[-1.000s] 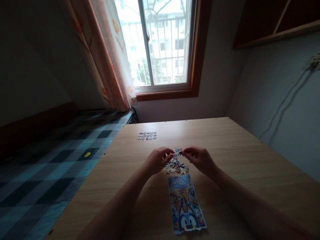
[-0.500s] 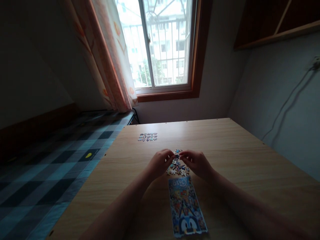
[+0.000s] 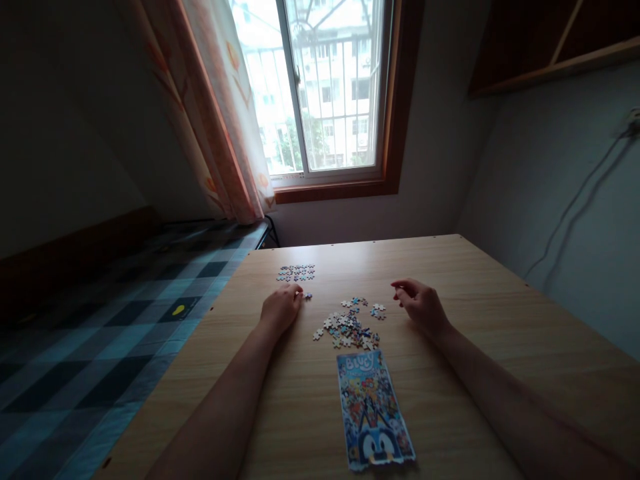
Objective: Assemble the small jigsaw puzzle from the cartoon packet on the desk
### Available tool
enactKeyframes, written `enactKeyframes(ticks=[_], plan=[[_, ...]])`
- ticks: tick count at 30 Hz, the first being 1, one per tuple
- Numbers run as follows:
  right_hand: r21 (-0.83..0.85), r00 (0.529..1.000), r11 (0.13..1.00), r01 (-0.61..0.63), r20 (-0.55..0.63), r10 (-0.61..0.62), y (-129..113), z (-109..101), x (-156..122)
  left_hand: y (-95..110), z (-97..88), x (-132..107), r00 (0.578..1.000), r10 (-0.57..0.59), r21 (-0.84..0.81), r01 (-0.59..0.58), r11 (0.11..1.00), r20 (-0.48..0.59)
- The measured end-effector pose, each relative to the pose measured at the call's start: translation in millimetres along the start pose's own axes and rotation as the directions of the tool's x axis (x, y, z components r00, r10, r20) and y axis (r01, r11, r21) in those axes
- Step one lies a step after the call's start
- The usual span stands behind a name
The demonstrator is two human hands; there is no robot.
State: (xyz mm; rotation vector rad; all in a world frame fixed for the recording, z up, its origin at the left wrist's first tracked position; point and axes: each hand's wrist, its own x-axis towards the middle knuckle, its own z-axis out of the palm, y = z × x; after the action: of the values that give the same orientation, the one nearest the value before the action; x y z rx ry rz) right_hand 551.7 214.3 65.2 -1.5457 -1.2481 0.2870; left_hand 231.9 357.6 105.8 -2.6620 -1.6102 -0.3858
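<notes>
On the left side of the table, my left hand (image 3: 281, 309) has its fingers closed at the edge of a small puzzle piece (image 3: 308, 295), just below the laid-out pieces. Those puzzle pieces (image 3: 296, 273) lie in short rows. My right hand (image 3: 423, 308) is to the right of the loose pile, its fingers curled in and the thumb near the index finger; anything between them is too small to make out. Between my hands spreads a loose pile of puzzle pieces (image 3: 346, 327), some face down and pale, others coloured.
A colourful printed Bluey packet (image 3: 374, 410) with a torn lower edge lies in front of the pile. The wooden table (image 3: 480, 320) borders a bed with a checked cover (image 3: 200, 320) on the left. Beyond it are a window (image 3: 340, 100) and a curtain (image 3: 210, 133).
My hands have parted from above the pile. The left has moved left towards the rows with a puzzle piece, the right outward to the right. More of the pile shows, spread wider.
</notes>
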Motion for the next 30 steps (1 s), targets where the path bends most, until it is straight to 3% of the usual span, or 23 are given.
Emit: enactKeyframes(ticks=[5,13,24,30], plan=[[0.024,0.999,0.999,-0.032,0.010,0.032,0,1,-1,10,-1.9,-6,0.999,0.005,0.059,-0.003,0.998,-0.036],[0.030,0.999,0.999,-0.043,0.024,0.042,-4,0,0,43,-15.2,-21,0.990,0.014,0.185,-0.040,0.982,0.140],[0.154,0.987,0.975,-0.160,0.012,0.160,4,2,6,44,-4.2,-16,0.994,0.027,0.245,-0.052,0.968,0.103],[0.157,0.986,0.973,-0.169,0.025,0.167,4,2,6,47,1.1,-17,0.997,0.018,0.250,-0.037,0.967,0.078]])
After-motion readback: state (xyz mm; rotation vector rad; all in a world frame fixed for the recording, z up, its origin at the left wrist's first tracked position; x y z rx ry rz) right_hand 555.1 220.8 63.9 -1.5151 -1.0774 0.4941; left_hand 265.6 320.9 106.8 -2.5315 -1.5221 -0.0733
